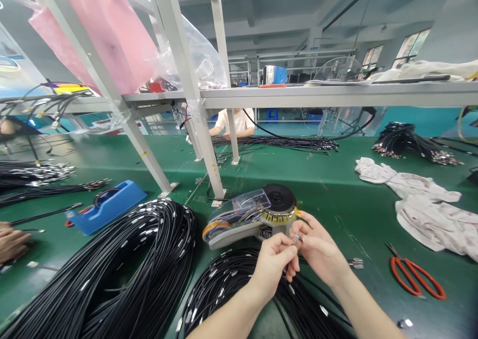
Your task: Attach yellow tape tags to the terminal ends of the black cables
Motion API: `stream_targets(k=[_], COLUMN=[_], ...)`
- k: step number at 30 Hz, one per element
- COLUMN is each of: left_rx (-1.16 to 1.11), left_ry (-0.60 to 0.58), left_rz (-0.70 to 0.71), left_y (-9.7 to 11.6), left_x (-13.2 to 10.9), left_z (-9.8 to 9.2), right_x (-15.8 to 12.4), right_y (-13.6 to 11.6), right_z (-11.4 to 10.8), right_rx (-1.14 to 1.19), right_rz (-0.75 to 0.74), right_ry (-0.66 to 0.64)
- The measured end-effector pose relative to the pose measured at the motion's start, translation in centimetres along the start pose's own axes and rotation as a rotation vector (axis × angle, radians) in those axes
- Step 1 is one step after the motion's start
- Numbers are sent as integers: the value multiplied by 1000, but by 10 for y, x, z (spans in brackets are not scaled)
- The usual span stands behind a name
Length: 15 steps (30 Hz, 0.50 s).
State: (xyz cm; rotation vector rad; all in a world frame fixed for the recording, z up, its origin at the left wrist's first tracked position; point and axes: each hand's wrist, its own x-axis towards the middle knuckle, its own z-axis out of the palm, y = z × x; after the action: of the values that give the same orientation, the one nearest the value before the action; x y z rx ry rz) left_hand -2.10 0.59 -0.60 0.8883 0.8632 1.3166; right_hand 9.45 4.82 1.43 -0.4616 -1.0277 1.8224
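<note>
My left hand [274, 262] and my right hand [317, 247] meet in front of the tape dispenser, fingers pinched together. Between their fingertips is a thin black cable with a small whitish-silver piece [296, 238] on it; whether that is a label or a connector is too small to tell. Much of the cable is hidden by the fingers. Just beyond stands the round automatic tape dispenser [278, 199], with a black disc on top and yellow tape pieces around its rim. Below my hands lies a coiled bundle of black cables [220, 284] with white labels.
A larger cable coil [149, 249] lies left, near a blue tape holder [108, 207]. Red-handled scissors [416, 277] and white gloves [436, 219] are on the right. A metal shelf post [201, 145] rises behind the dispenser. Another person's hand [13, 242] shows at far left.
</note>
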Motion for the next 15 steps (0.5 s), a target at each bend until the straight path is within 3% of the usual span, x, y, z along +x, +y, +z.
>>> stream_targets(k=[5, 11, 15], left_rx=[-51, -344, -350], left_ry=[-18, -239, -284], left_rz=[-27, -343, -361], left_y=[1, 7, 8], left_x=[1, 4, 3], left_z=[0, -3, -3], right_x=[0, -4, -5], right_y=[-3, 3, 5], right_z=[-3, -1, 0], right_rx=[-263, -306, -340], right_rz=[-124, -128, -159], right_ry=[96, 34, 43])
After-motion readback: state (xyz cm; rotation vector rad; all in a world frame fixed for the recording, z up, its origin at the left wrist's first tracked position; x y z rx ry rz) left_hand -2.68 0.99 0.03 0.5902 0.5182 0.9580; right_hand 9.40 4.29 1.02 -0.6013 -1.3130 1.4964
